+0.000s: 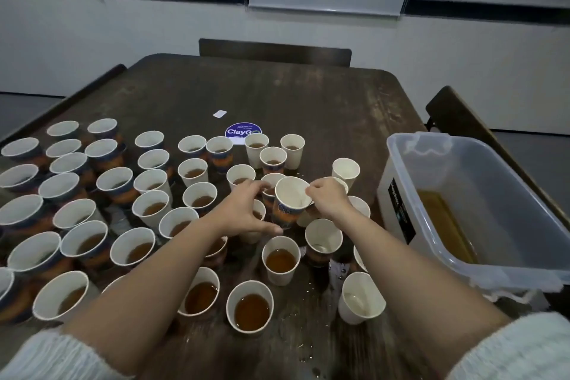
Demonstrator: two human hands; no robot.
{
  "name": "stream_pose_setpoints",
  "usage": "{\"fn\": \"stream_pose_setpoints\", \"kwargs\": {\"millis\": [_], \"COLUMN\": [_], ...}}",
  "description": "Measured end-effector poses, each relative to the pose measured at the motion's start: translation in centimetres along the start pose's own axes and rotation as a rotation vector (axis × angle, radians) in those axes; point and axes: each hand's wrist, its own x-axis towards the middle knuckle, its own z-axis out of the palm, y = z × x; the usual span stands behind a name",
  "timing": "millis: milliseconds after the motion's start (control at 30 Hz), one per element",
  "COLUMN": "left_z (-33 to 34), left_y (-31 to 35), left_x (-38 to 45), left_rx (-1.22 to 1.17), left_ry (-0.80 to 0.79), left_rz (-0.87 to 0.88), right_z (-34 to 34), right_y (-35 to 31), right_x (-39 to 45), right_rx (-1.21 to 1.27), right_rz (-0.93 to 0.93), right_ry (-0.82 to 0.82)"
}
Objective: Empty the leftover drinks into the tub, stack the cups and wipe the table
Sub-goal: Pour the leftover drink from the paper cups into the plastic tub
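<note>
Mid-table, w/ dozens of cups left to empty: our right hand (pixel 327 197) pinches the rim of an empty white paper cup with a blue-and-orange printed sleeve (pixel 288 203), held tilted above the others near the centre of the dark wooden table (pixel 277 92), while our left hand (pixel 246 210) hovers beside its base, fingers spread & gripping nothing. The clear plastic tub (pixel 481 194) sits to the right, brown liquid pooled inside. We judge the cup light but soft-walled, so it'll crumple if squeezed; best held by the stiffer rolled rim or low on the sleeve. Full cups, e.g. the white paper cup of brown tea (pixel 280 259) just in front, look slosh-prone, and droplets already spot the tabletop.
</note>
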Motion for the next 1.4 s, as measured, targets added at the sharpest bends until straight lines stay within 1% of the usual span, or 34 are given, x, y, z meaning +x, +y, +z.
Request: {"fn": "stream_pose_setpoints", "kwargs": {"millis": [67,133,200,300,433,533,667,867,967,1133,1267,1400], "left_z": [0.4,1.0,1.7,2.6,3.8,4.5,5.4,6.8,7.6,8.5,8.3,7.8], "left_y": [-0.5,-0.6,-0.6,-0.6,-1.0,-1.2,-1.3,-1.2,-1.0,-0.5,-0.3,0.4], "left_x": [-0.5,-0.8,-1.2,-1.6,-2.2,-2.4,-2.6,-2.7,-2.7,-2.7,-3.0,-3.2], "left_rx": [0.115,0.199,0.239,0.265,0.25,0.278,0.322,0.355,0.347,0.319,0.305,0.263], "left_ry": [-0.002,0.013,0.017,0.014,-0.06,-0.088,-0.107,-0.096,-0.091,-0.034,-0.041,-0.05], "left_rz": [0.025,0.095,0.172,0.254,0.242,0.242,0.268,0.281,0.278,0.275,0.295,0.279], "right_z": [0.7,1.3,2.0,3.0,3.9,4.3,4.0,2.6,2.2,1.8,1.5,1.3], "right_y": [0.5,0.8,1.1,1.5,1.9,2.3,2.7,3.1,3.6,4.4,4.6,4.8], "right_x": [0.1,0.1,0.3,0.4,0.5,0.3,-0.3,-1.1,-1.5,-2.3,-3.1,-3.4], "right_rx": [-0.047,-0.137,-0.22,-0.281,-0.389,-0.421,-0.379,-0.246,-0.192,-0.141,-0.121,-0.087], "right_rz": [0.018,0.029,0.039,0.08,0.124,0.13,0.103,0.057,0.063,0.051,0.049,0.03], "right_ry": [0.006,0.009,0.025,0.04,0.076,0.086,0.121,0.243,0.285,0.319,0.325,0.324]}}
